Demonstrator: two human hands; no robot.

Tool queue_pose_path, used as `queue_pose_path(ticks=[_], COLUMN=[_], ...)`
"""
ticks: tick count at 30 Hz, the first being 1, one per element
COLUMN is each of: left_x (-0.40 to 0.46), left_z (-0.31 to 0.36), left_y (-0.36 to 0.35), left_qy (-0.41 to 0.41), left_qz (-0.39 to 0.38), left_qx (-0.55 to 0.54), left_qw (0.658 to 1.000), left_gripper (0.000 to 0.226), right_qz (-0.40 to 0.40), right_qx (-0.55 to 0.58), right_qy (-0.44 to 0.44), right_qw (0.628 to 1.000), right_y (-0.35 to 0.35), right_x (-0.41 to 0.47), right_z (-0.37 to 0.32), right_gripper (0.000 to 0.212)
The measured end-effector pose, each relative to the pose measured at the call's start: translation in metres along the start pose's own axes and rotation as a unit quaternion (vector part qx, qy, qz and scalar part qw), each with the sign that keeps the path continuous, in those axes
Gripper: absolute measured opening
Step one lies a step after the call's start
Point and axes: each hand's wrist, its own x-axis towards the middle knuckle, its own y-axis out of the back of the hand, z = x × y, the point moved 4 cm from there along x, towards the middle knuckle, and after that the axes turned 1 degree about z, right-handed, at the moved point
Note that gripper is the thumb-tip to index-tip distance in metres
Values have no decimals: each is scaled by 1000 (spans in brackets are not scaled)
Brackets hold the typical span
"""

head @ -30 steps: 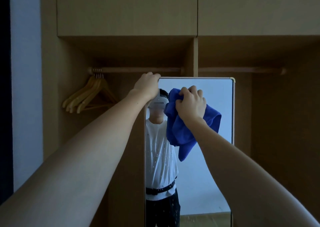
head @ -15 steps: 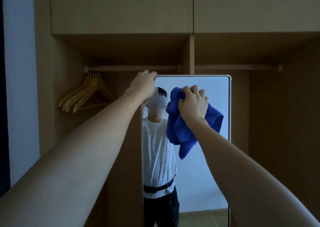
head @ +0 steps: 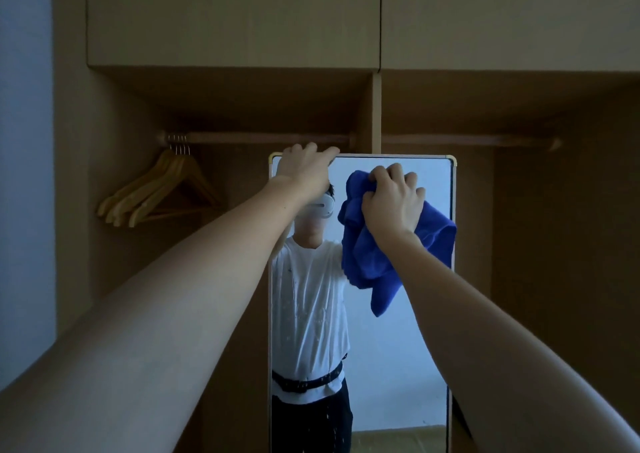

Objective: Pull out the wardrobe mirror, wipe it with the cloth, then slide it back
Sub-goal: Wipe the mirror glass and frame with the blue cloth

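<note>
Fingers (head: pixel 394 172) of the right hand (head: pixel 393 203) are curling around a bunched blue cloth (head: pixel 367 258) and pressing it against the upper right area of the mirror (head: pixel 398 348); loose folds of the cloth are hanging below the hand. Left hand (head: pixel 304 172) is resting on the mirror's top left corner, its fingers bending over the top edge of the frame. Both arms are reaching forward at full extension. Mirror is standing upright in front of the wardrobe (head: pixel 242 19), in line with the central divider, and is reflecting a person in a white shirt. Behind it, wooden hangers (head: pixel 156 193) are hanging together at the left end of the rail (head: pixel 259 138).
</note>
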Motion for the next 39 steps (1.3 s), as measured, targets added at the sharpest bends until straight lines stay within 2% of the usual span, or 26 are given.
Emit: queue_pose_path(ticks=[6,9,12,18,21,26,31,34,36,39], left_x=[7,11,13,11,9,9,10,9,9,9], left_z=[8,10,14,18,16,11,13,19,25,28], left_y=[1,-1,-4,-6,-6,0,0,5,8,7], left_qy=[23,35,47,57,52,56,58,64,66,67], left_qz=[-23,-27,-25,-3,0,6,28,12,-5,-45], left_qx=[4,22,44,66,52,-14,-3,5,21,40], left_qw=[999,999,998,996,997,998,998,998,998,996], left_gripper=[57,54,58,58,58,44,37,34,40,52], right_qz=[-30,30,26,14,-20,16,7,-25,-34,13], right_qx=[35,46,45,22,57,84,37,54,89,139], right_qy=[42,-4,-30,32,49,-14,12,20,22,-13], right_qw=[998,998,998,999,997,996,999,998,995,990], right_y=[16,27,19,0,8,20,1,0,7,22], right_x=[20,46,45,-1,10,41,5,-6,1,23], right_z=[12,21,20,20,25,41,47,53,55,58], right_gripper=[19,22,30,25,25,25,26,26,25,24])
